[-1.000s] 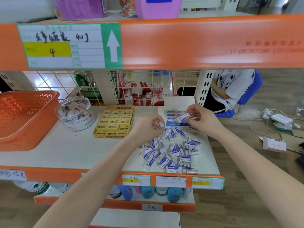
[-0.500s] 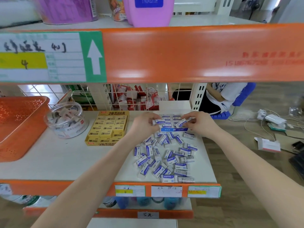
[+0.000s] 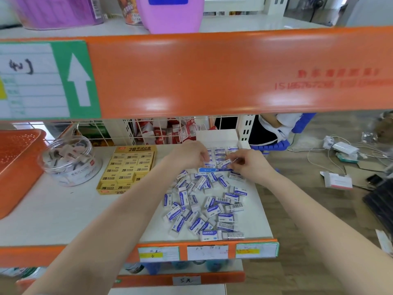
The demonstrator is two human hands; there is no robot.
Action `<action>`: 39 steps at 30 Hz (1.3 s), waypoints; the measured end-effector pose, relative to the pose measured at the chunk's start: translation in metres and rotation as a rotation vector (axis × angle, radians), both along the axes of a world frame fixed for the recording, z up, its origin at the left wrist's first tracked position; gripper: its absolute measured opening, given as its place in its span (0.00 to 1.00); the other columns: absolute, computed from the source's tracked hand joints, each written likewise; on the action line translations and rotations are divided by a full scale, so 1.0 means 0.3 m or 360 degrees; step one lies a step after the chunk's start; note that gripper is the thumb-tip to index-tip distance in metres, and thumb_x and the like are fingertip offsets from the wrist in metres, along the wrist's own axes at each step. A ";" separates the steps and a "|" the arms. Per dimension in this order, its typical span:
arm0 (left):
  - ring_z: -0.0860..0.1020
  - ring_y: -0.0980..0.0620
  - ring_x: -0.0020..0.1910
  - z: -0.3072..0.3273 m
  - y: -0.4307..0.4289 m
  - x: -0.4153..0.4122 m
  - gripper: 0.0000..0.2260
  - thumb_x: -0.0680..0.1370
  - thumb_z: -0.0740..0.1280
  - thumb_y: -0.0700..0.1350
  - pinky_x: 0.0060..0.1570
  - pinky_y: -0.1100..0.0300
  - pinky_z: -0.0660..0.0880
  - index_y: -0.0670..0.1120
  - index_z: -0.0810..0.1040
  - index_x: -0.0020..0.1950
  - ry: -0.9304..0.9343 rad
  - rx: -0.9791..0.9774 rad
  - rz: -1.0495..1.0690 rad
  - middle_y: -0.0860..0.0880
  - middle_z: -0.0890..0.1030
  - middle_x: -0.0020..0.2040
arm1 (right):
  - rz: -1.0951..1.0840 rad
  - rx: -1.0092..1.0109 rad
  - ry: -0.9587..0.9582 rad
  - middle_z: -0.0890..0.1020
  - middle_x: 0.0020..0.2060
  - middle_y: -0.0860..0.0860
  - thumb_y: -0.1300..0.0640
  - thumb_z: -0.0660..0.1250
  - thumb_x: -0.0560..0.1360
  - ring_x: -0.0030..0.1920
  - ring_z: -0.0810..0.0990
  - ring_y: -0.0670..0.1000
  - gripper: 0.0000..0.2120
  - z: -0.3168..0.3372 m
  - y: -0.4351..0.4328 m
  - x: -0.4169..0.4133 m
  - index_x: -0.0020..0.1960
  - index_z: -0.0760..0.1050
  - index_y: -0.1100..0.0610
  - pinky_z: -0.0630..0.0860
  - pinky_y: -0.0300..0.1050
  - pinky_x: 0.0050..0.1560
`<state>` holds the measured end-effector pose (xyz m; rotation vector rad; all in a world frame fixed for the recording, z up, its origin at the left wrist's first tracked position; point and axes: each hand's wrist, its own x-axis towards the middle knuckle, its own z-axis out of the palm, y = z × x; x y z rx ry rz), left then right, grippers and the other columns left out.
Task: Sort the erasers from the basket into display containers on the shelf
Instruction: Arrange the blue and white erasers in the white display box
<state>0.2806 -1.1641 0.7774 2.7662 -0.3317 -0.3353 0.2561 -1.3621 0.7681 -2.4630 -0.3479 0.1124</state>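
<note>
Several blue-and-white erasers (image 3: pixel 204 206) lie in a loose pile on the white shelf (image 3: pixel 70 211). Behind the pile stands a blue-and-white display box (image 3: pixel 214 169) with erasers lined up inside. My left hand (image 3: pixel 187 155) pinches one eraser (image 3: pixel 209 164) at the box's front. My right hand (image 3: pixel 248 165) pinches another eraser (image 3: pixel 225 163) beside it, over the box. The orange basket (image 3: pixel 18 165) sits at the far left of the shelf.
A yellow box of 2B erasers (image 3: pixel 127 169) and a clear round tub of erasers (image 3: pixel 69 160) stand left of the pile. An orange shelf beam (image 3: pixel 212 73) hangs overhead. Behind the wire grid sits a person (image 3: pixel 274 128). Cables and boxes (image 3: pixel 344 150) litter the floor at right.
Both hands have moved back from the pile to the display box, each with an eraser, and come close together. The view has shifted to the right.
</note>
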 end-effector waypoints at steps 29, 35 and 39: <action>0.76 0.52 0.56 0.035 0.023 0.009 0.15 0.73 0.71 0.52 0.56 0.58 0.70 0.46 0.81 0.56 0.0325 -0.0053 0.0008 0.51 0.80 0.56 | 0.0136 -0.0621 0.0121 0.84 0.46 0.51 0.60 0.71 0.72 0.49 0.80 0.48 0.06 0.045 0.090 0.089 0.48 0.84 0.57 0.69 0.33 0.47; 0.76 0.56 0.49 0.025 0.026 -0.004 0.07 0.75 0.70 0.47 0.47 0.62 0.69 0.49 0.82 0.52 0.0281 -0.0076 0.0039 0.52 0.81 0.53 | 0.0182 -0.0538 0.0020 0.83 0.46 0.48 0.58 0.70 0.73 0.47 0.79 0.46 0.06 0.042 0.110 0.076 0.49 0.83 0.55 0.69 0.33 0.48; 0.79 0.53 0.50 0.017 0.000 0.008 0.07 0.75 0.69 0.43 0.48 0.59 0.76 0.48 0.83 0.52 0.0244 0.0075 0.0092 0.53 0.82 0.52 | 0.0248 -0.0505 0.0045 0.85 0.46 0.49 0.61 0.67 0.74 0.46 0.79 0.45 0.08 0.031 0.143 0.063 0.48 0.84 0.56 0.70 0.30 0.50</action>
